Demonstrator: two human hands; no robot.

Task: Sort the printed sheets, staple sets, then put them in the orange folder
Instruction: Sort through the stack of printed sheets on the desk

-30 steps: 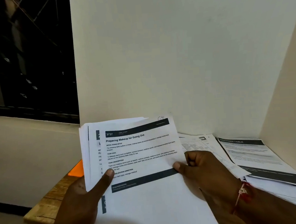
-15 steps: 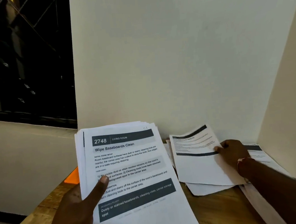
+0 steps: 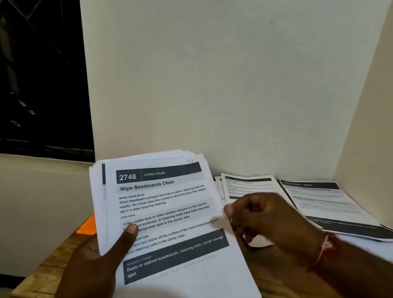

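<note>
My left hand (image 3: 89,261) grips a thick stack of printed sheets (image 3: 161,197) from the lower left, thumb pressed on the top page, which is headed "2748 Wipe Baseboards Clean". My right hand (image 3: 270,218) hovers just off the stack's right edge, blurred, its fingers loosely curled and holding nothing. A corner of the orange folder (image 3: 87,227) peeks out on the table behind the stack's left side. Sorted sheets lie flat on the table: one pile (image 3: 249,187) behind my right hand and another with a dark header (image 3: 322,200) further right.
The wooden table (image 3: 37,285) ends at the lower left and sits in a corner between a back wall (image 3: 209,78) and a right wall (image 3: 380,136). A dark window (image 3: 29,67) is at the upper left. More white paper (image 3: 372,250) lies under the right pile.
My right hand drew the top sheet off the stack, laid it on the middle pile, let go and has come back beside the stack. The "2748" page is now on top.
</note>
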